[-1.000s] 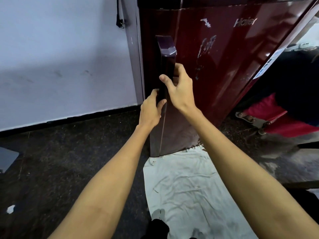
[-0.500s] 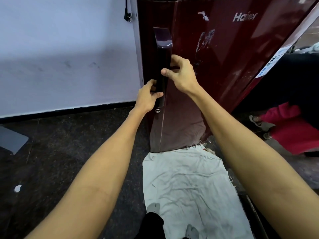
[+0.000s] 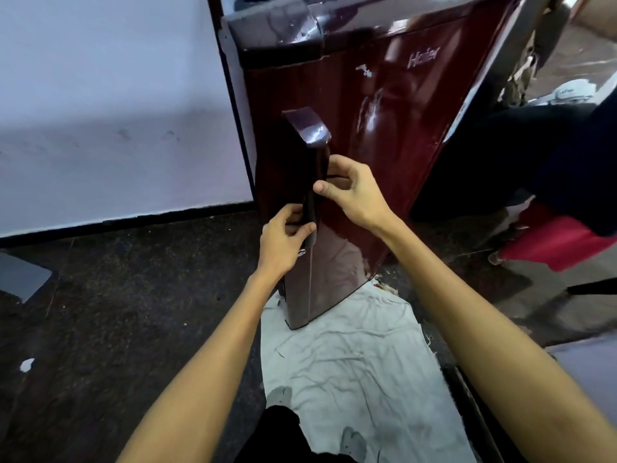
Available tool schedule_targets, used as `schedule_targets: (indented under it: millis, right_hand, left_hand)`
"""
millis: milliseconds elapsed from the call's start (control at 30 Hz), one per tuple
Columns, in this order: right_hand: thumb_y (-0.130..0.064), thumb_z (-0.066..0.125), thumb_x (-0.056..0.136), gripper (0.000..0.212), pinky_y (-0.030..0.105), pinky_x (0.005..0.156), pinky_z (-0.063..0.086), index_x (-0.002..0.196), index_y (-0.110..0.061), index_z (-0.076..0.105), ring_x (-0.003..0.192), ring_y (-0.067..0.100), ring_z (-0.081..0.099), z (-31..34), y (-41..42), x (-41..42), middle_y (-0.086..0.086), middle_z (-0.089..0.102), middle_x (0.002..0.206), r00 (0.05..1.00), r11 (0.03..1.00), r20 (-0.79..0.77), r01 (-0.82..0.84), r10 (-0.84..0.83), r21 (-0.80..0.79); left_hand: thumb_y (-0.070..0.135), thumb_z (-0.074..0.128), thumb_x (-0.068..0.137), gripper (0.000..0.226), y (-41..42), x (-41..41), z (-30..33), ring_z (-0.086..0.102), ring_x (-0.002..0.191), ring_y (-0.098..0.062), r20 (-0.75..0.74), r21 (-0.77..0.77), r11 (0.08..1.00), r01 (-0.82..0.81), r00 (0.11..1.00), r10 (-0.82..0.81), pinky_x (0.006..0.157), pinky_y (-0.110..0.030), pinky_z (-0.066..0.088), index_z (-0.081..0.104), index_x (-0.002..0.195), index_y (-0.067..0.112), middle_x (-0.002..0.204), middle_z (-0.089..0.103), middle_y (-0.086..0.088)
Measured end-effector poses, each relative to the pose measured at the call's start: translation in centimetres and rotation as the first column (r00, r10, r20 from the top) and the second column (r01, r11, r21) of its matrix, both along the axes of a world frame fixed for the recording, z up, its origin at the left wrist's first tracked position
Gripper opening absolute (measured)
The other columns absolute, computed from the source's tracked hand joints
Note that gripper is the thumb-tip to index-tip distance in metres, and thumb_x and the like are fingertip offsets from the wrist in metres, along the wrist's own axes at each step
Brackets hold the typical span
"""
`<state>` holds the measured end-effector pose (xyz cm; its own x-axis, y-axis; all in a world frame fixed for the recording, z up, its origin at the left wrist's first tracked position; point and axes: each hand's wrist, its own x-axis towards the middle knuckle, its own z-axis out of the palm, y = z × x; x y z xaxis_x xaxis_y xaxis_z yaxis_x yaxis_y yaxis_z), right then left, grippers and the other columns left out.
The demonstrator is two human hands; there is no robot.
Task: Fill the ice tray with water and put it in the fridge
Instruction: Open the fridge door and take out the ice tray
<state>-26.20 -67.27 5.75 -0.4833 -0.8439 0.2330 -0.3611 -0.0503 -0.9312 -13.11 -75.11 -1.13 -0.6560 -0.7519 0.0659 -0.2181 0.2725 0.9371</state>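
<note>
A dark red fridge (image 3: 377,135) stands in front of me with its door closed. A tall dark handle (image 3: 309,155) runs down the door's left edge. My left hand (image 3: 283,242) grips the lower part of the handle, thumb across its front. My right hand (image 3: 354,192) holds the handle higher up from the right side, fingers curled behind it. No ice tray is in view.
A crumpled white cloth (image 3: 360,369) lies on the dark floor (image 3: 117,312) at the fridge's foot. A pale wall (image 3: 110,111) is to the left. At the right, a person in red and dark clothing (image 3: 561,238) sits close to the fridge.
The view has tilted so the fridge's top now shows. Both hands stay on the handle, sitting a little lower along it than before.
</note>
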Motion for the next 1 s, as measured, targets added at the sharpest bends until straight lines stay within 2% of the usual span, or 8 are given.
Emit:
schedule_targets:
  millis: [133,233,367,500,600,700,833,1000]
  right_hand:
    - [-0.007,0.065,0.085,0.03,0.024,0.089,0.049,0.115,-0.007,0.06,0.098,0.008,0.064,-0.6,6.2,0.7,-0.001,0.066,0.105,0.997,0.996,0.049,0.056,-0.052,-0.069]
    - [-0.003,0.062,0.088,0.032,0.022,0.09,0.049,0.12,-0.008,0.057,0.101,0.005,0.063,-0.9,10.3,1.1,-0.002,0.065,0.108,0.991,0.988,0.075,0.12,-0.113,-0.098]
    - [-0.007,0.06,0.091,0.035,0.021,0.09,0.048,0.126,-0.003,0.054,0.102,0.001,0.062,-1.6,15.8,1.0,0.005,0.063,0.116,0.968,0.963,0.109,0.24,-0.227,-0.124]
    - [-0.011,0.061,0.091,0.035,0.024,0.092,0.05,0.126,-0.011,0.055,0.108,0.007,0.063,-1.8,21.0,1.3,0.003,0.063,0.121,0.928,0.921,0.152,0.36,-0.339,-0.147]
    - [-0.009,0.065,0.088,0.037,0.026,0.089,0.053,0.124,-0.015,0.056,0.11,0.016,0.063,-2.1,24.5,1.4,-0.002,0.061,0.121,0.865,0.866,0.25,0.479,-0.436,-0.147]
    - [-0.008,0.07,0.083,0.035,0.018,0.08,0.052,0.115,-0.017,0.058,0.106,0.019,0.063,-2.6,27.1,1.6,-0.006,0.06,0.112,0.784,0.784,0.291,0.603,-0.549,-0.147]
    - [-0.006,0.076,0.077,0.037,0.017,0.078,0.052,0.105,-0.022,0.057,0.101,0.014,0.063,-3.4,29.5,1.7,-0.007,0.061,0.105,0.732,0.732,0.307,0.667,-0.608,-0.139]
    - [-0.002,0.079,0.072,0.052,0.021,0.084,0.052,0.109,-0.028,0.053,0.103,0.007,0.059,-3.6,32.0,0.8,-0.006,0.059,0.111,0.695,0.701,0.307,0.705,-0.65,-0.113]
  left_hand:
    - [0.019,0.06,0.092,0.031,6.4,1.0,-0.4,0.064,0.089,-0.002,-0.053,-0.008,1.0,0.017,0.998,-0.018,0.068,-0.013,0.053,0.06,0.123,0.011,0.11,0.065,0.004]
    - [0.026,0.06,0.092,0.022,10.3,1.8,-0.8,0.066,0.087,-0.008,-0.083,-0.068,0.995,-0.077,0.994,0.071,0.075,-0.029,0.056,0.067,0.109,0.014,0.1,0.07,0.006]
    - [0.026,0.065,0.089,0.013,15.5,2.4,-0.6,0.063,0.079,-0.01,-0.216,-0.14,0.949,-0.284,0.944,0.251,0.068,-0.036,0.055,0.064,0.097,0.016,0.093,0.065,0.007]
    - [0.028,0.072,0.082,0.035,18.4,2.2,-0.6,0.057,0.094,-0.012,-0.236,-0.112,0.92,-0.376,0.909,0.343,0.079,-0.039,0.053,0.055,0.11,0.014,0.105,0.054,0.008]
    - [0.033,0.076,0.078,0.051,19.8,1.4,-0.3,0.054,0.101,-0.013,-0.188,-0.076,0.954,-0.292,0.943,0.273,0.083,-0.03,0.05,0.048,0.117,0.02,0.114,0.052,0.004]
    - [0.034,0.079,0.074,0.057,21.3,0.4,0.2,0.054,0.1,-0.009,-0.14,-0.049,0.986,-0.161,0.978,0.153,0.077,-0.017,0.045,0.045,0.12,0.024,0.12,0.051,0.004]
    - [0.039,0.081,0.07,0.059,23.1,-1.4,0.2,0.058,0.097,-0.007,-0.123,-0.032,0.999,-0.029,0.992,0.025,0.08,-0.025,0.051,0.049,0.117,0.025,0.117,0.057,0.005]
    - [0.038,0.086,0.062,0.05,25.0,-3.7,0.6,0.063,0.089,-0.01,-0.088,-0.012,0.997,0.082,0.993,-0.083,0.075,-0.034,0.056,0.057,0.101,0.025,0.099,0.065,0.007]
